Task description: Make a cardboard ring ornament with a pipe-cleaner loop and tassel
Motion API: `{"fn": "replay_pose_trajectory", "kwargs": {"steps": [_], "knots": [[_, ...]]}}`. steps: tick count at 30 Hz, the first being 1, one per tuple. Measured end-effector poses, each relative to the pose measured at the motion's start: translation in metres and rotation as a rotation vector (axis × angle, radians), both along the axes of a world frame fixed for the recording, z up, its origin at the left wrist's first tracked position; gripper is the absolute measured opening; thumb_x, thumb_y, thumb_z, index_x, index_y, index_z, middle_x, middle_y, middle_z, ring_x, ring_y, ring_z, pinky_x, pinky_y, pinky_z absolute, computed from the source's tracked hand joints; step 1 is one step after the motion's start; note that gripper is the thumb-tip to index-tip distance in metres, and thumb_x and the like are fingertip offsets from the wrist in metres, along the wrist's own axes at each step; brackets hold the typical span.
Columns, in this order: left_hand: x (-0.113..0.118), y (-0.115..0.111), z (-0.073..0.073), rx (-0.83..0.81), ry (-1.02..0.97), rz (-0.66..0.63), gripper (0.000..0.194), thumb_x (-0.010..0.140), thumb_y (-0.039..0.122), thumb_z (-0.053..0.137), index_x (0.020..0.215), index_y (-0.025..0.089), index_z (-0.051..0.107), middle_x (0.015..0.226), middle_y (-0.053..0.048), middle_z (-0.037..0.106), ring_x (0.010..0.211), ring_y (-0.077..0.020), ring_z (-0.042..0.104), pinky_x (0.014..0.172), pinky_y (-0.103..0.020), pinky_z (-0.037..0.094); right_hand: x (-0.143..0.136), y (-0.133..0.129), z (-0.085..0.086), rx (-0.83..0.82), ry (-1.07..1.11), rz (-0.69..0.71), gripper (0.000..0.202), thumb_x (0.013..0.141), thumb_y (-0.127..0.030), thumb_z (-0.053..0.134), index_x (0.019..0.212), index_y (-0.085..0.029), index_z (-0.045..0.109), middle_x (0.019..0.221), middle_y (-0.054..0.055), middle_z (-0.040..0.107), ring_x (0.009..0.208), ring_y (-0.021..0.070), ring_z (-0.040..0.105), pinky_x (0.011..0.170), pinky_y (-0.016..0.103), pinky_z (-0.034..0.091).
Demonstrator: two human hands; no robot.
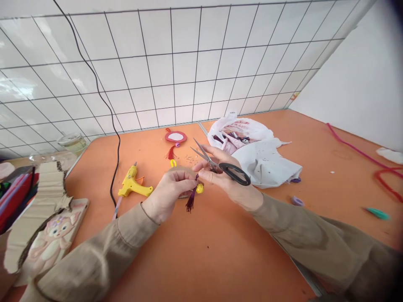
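My left hand (171, 191) is closed in a pinch at the top of a dark purple tassel (190, 202), whose strands hang down. Beside the tassel is a small yellow bell (199, 188). Partly hidden behind my left fingers is a round brown cardboard piece (185, 169) with a yellow loop (173, 163) at its top. My right hand (220, 174) holds scissors (211, 161) with black handles, their blades apart and pointing up and left. The right thumb and fingertips also come close to the tassel's top; whether they grip its cord I cannot tell.
A yellow glue gun (134, 183) lies left, near a black cable (117, 167). Behind my hands are a red-rimmed round ornament (175, 136) with a red tassel and some scraps. A white plastic bag (261, 159) stands right. Torn cardboard (40, 205) lies far left.
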State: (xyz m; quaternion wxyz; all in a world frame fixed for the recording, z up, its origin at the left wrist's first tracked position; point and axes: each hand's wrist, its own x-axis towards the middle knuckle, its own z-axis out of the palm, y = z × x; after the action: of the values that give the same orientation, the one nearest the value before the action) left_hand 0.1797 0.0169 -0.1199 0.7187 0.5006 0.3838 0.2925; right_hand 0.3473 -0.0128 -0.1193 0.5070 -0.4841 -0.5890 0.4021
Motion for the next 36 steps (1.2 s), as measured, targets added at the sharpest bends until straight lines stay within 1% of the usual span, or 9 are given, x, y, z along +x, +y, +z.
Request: {"fn": "replay_pose_trajectory", "kwargs": {"steps": [6, 12, 18, 21, 23, 26, 29, 31, 36], "knots": [[0.0, 0.001, 0.001, -0.018, -0.031, -0.022, 0.018, 0.062, 0.027, 0.075, 0.061, 0.015, 0.062, 0.076, -0.004, 0.062, 0.068, -0.0118, 0.053, 0.067, -0.027, 0.04, 0.002, 0.0, -0.004, -0.008, 0.001, 0.068, 0.065, 0.082, -0.032, 0.066, 0.142, -0.022, 0.044, 0.091, 0.003, 0.071, 0.073, 0.0143, 0.059, 0.07, 0.031, 0.051], [-0.001, -0.001, 0.002, 0.03, 0.026, -0.011, 0.015, 0.063, 0.025, 0.071, 0.061, 0.015, 0.06, 0.068, -0.002, 0.058, 0.063, -0.0106, 0.049, 0.064, -0.027, 0.038, 0.001, 0.005, -0.01, 0.028, -0.053, 0.074, 0.064, 0.083, -0.026, 0.066, 0.143, -0.02, 0.044, 0.084, 0.001, 0.069, 0.065, 0.012, 0.055, 0.063, 0.028, 0.05], [0.0, 0.001, -0.004, 0.035, 0.047, 0.002, 0.013, 0.063, 0.023, 0.07, 0.061, 0.015, 0.06, 0.069, -0.003, 0.06, 0.066, -0.012, 0.053, 0.064, -0.027, 0.041, 0.001, 0.006, -0.019, 0.163, -0.014, 0.158, 0.059, 0.087, -0.022, 0.061, 0.144, -0.019, 0.043, 0.079, 0.0, 0.06, 0.068, 0.0125, 0.059, 0.063, 0.028, 0.054], [-0.003, 0.005, 0.001, 0.067, 0.108, -0.065, 0.011, 0.065, 0.025, 0.069, 0.065, 0.016, 0.063, 0.069, -0.003, 0.062, 0.067, -0.0142, 0.057, 0.065, -0.029, 0.043, 0.002, 0.005, -0.022, 0.242, -0.065, 0.173, 0.056, 0.09, -0.02, 0.056, 0.144, -0.021, 0.043, 0.079, -0.001, 0.056, 0.069, 0.0121, 0.057, 0.064, 0.029, 0.053], [-0.007, 0.01, 0.008, 0.169, 0.201, -0.122, 0.013, 0.068, 0.027, 0.069, 0.075, 0.016, 0.069, 0.075, -0.005, 0.067, 0.073, -0.0183, 0.061, 0.068, -0.032, 0.046, 0.003, 0.005, -0.023, 0.288, -0.108, 0.16, 0.055, 0.091, -0.018, 0.054, 0.145, -0.024, 0.044, 0.081, -0.001, 0.056, 0.07, 0.0117, 0.057, 0.065, 0.029, 0.053], [-0.016, 0.021, 0.017, 0.456, 0.426, -0.014, 0.021, 0.075, 0.029, 0.066, 0.092, 0.017, 0.072, 0.094, -0.009, 0.073, 0.086, -0.0225, 0.065, 0.076, -0.034, 0.048, 0.006, 0.004, -0.022, 0.318, -0.13, 0.158, 0.055, 0.092, -0.019, 0.054, 0.146, -0.027, 0.044, 0.082, -0.001, 0.056, 0.071, 0.0116, 0.058, 0.067, 0.029, 0.053], [-0.024, 0.032, 0.012, 0.718, 0.895, 0.018, 0.018, 0.084, 0.03, 0.057, 0.082, 0.018, 0.07, 0.082, -0.008, 0.073, 0.08, -0.0243, 0.066, 0.075, -0.036, 0.048, 0.006, 0.002, -0.02, 0.276, -0.093, 0.201, 0.056, 0.092, -0.019, 0.052, 0.147, -0.028, 0.042, 0.081, -0.002, 0.055, 0.067, 0.0112, 0.058, 0.063, 0.029, 0.054], [-0.027, 0.039, 0.002, 0.887, 1.232, -0.022, 0.02, 0.088, 0.026, 0.051, 0.079, 0.018, 0.067, 0.086, -0.01, 0.072, 0.085, -0.0269, 0.067, 0.078, -0.038, 0.048, 0.004, 0.0, -0.018, 0.233, -0.055, 0.215, 0.058, 0.092, -0.019, 0.051, 0.148, -0.028, 0.04, 0.081, -0.003, 0.054, 0.065, 0.0104, 0.059, 0.061, 0.028, 0.054], [-0.027, 0.044, -0.019, 0.887, 1.338, -0.065, 0.017, 0.086, 0.025, 0.054, 0.089, 0.013, 0.065, 0.1, -0.019, 0.069, 0.092, -0.0347, 0.068, 0.078, -0.042, 0.048, 0.002, 0.002, -0.023, 0.057, -0.043, 0.226, 0.064, 0.091, -0.022, 0.054, 0.151, -0.026, 0.033, 0.079, -0.003, 0.054, 0.063, 0.0095, 0.056, 0.061, 0.027, 0.051]]}}
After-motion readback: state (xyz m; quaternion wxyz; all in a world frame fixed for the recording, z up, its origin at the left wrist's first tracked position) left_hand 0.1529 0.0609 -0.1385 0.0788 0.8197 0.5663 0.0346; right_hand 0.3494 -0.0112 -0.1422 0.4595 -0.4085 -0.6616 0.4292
